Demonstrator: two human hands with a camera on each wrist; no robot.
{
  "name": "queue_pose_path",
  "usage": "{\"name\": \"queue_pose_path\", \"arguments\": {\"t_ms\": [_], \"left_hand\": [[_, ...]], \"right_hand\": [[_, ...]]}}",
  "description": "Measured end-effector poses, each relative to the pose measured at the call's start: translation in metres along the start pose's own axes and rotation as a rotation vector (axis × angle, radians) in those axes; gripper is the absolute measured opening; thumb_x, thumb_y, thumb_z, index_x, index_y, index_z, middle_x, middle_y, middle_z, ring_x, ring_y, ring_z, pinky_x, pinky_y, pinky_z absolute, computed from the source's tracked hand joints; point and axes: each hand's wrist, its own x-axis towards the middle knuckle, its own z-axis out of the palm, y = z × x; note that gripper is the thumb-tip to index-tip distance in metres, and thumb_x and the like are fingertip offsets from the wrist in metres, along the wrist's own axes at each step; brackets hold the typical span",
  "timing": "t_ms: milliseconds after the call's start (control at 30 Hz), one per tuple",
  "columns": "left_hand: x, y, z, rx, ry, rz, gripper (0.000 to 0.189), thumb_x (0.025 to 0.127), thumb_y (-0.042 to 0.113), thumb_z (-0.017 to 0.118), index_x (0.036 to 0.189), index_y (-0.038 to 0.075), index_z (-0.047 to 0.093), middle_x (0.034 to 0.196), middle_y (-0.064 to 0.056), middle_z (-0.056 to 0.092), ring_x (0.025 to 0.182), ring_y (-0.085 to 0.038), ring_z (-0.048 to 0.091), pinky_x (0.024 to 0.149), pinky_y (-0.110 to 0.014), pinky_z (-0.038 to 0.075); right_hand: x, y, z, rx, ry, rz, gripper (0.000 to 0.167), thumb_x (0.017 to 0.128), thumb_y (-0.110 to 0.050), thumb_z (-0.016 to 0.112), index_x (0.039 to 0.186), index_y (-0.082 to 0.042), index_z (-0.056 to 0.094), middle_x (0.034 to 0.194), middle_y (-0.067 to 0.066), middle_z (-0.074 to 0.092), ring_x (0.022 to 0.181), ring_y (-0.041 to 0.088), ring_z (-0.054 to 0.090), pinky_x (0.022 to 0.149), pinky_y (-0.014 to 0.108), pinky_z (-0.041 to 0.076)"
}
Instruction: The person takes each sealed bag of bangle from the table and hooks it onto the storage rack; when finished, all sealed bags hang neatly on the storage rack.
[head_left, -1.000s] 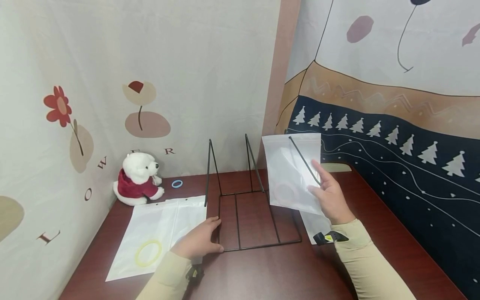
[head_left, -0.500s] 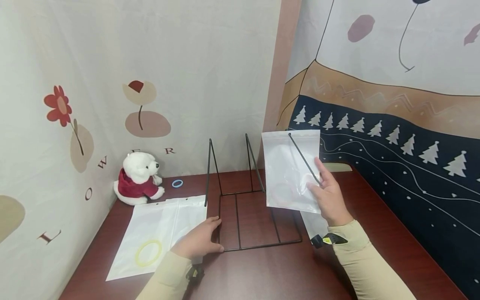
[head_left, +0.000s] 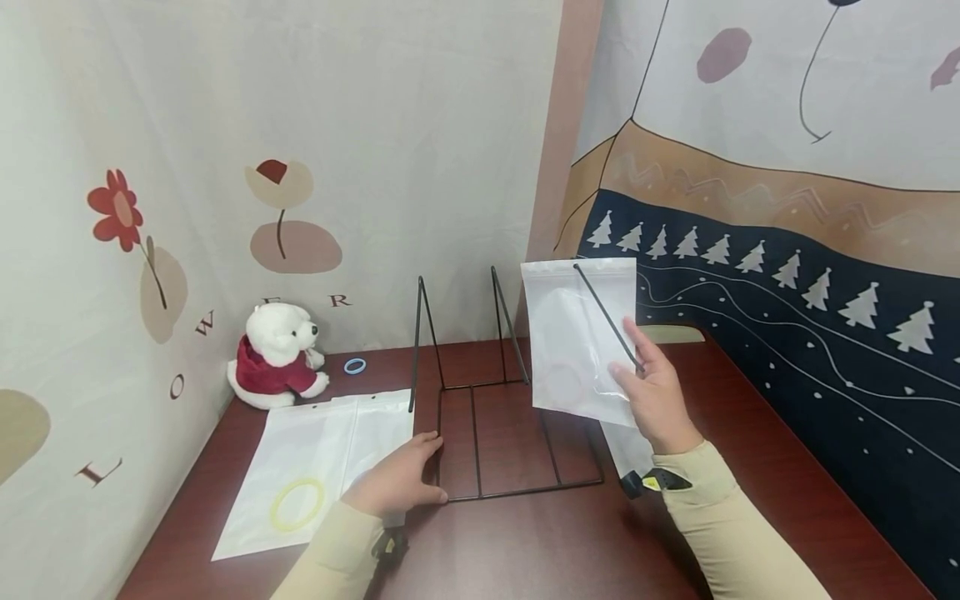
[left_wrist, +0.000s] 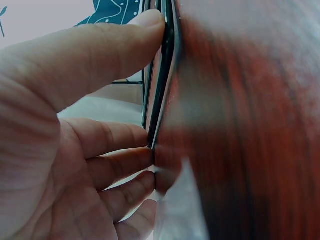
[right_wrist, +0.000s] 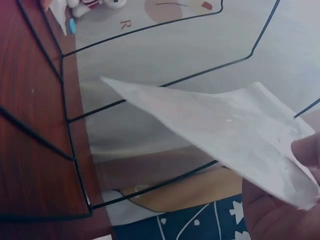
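Note:
A black wire rack [head_left: 525, 492] with upright prongs stands on the table. My left hand [head_left: 397, 479] holds its front left corner; in the left wrist view the thumb [left_wrist: 115, 55] presses one wire and the other fingertips touch farther along. At the right, my right hand [head_left: 660, 400] pinches the side edge of a white, partly see-through zip bag [head_left: 566, 333]. A rack prong runs from a hole near the bag's top down across its front to the hand. A faint ring shape shows inside the bag. Part of another white sheet or bag [head_left: 626, 450] shows behind the right wrist.
White bags [head_left: 300, 450] lie on the table [head_left: 487, 558] at left, a yellow ring [head_left: 274, 507] showing on one. Behind them sit a white toy bear [head_left: 281, 337] in a red coat and a small blue ring [head_left: 355, 366]. Printed cloth [head_left: 420, 125] hangs at the back.
The right hand and the white bag have risen slightly and shifted a little left, the bag's face turning somewhat. The left hand and rack have not moved.

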Motion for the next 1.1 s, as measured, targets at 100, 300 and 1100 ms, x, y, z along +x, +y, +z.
{"name": "queue_pose_path", "arguments": {"t_ms": [100,300,1100], "left_hand": [[0.000,0.000,0.000,-0.001,-0.003,0.001,0.090,0.077,0.029,0.091,0.149,-0.009,0.051,0.162,-0.026,0.044,0.150,-0.044,0.043,0.122,-0.057,0.039],[0.001,-0.001,0.000,0.003,-0.001,0.002,0.091,0.077,0.029,0.090,0.150,-0.009,0.051,0.162,-0.025,0.044,0.150,-0.044,0.043,0.122,-0.057,0.038],[0.001,-0.002,0.000,0.006,-0.001,0.003,0.091,0.077,0.029,0.090,0.150,-0.009,0.051,0.161,-0.026,0.044,0.149,-0.044,0.043,0.122,-0.057,0.038]], "right_hand": [[0.001,0.005,-0.003,-0.017,-0.017,-0.021,0.073,0.101,0.008,0.058,0.167,-0.011,0.031,0.174,0.008,0.028,0.149,0.033,0.042,0.104,0.009,0.046],[0.003,0.013,-0.007,0.074,-0.053,-0.041,0.073,0.101,0.012,0.054,0.167,-0.009,0.029,0.174,0.013,0.025,0.142,0.021,0.047,0.106,0.011,0.047],[0.008,0.029,-0.018,0.088,0.011,-0.015,0.062,0.102,0.009,0.057,0.158,0.000,0.033,0.162,0.019,0.037,0.150,0.028,0.038,0.108,0.014,0.046]]}}
